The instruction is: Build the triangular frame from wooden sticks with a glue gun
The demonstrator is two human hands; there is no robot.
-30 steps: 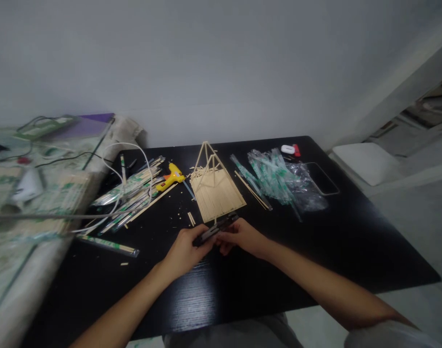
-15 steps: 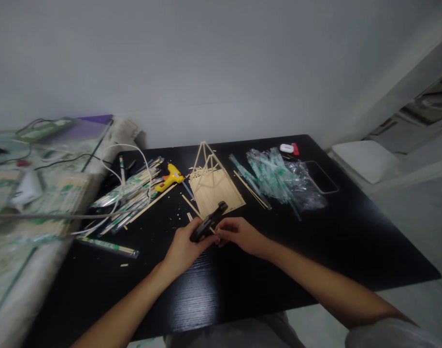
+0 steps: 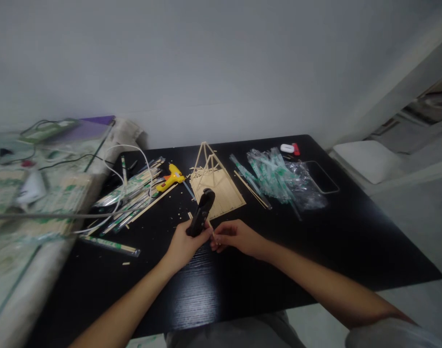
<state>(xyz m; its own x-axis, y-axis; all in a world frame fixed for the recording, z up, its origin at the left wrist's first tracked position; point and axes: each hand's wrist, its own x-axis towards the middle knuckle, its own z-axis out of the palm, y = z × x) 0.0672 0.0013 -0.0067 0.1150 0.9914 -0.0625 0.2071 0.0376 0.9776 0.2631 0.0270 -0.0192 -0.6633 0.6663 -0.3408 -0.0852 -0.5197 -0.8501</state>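
Observation:
My left hand point(image 3: 182, 246) is closed around a black hand tool point(image 3: 202, 212), its rounded end pointing up and away from me; its exact kind is unclear. Between the fingertips of my right hand point(image 3: 238, 238) is a short thin wooden stick point(image 3: 211, 229), pinched close beside the tool and my left thumb. Just beyond the hands lies a flat panel of wooden sticks point(image 3: 226, 193), with a pointed stick frame point(image 3: 205, 157) standing at its far part. Small wooden scraps are scattered left of the panel.
A yellow glue gun point(image 3: 171, 178) lies left of the panel, near wrapped chopsticks point(image 3: 134, 193) and a looping white cable point(image 3: 147, 162). To the right are crumpled plastic wrappers point(image 3: 273, 171), a phone point(image 3: 321, 177) and a white case point(image 3: 287, 148). The black table point(image 3: 315, 251) meets a wall behind.
My left hand has turned the black tool from slanting right to more upright. My right hand has shifted slightly left with the stick, which now points more upward.

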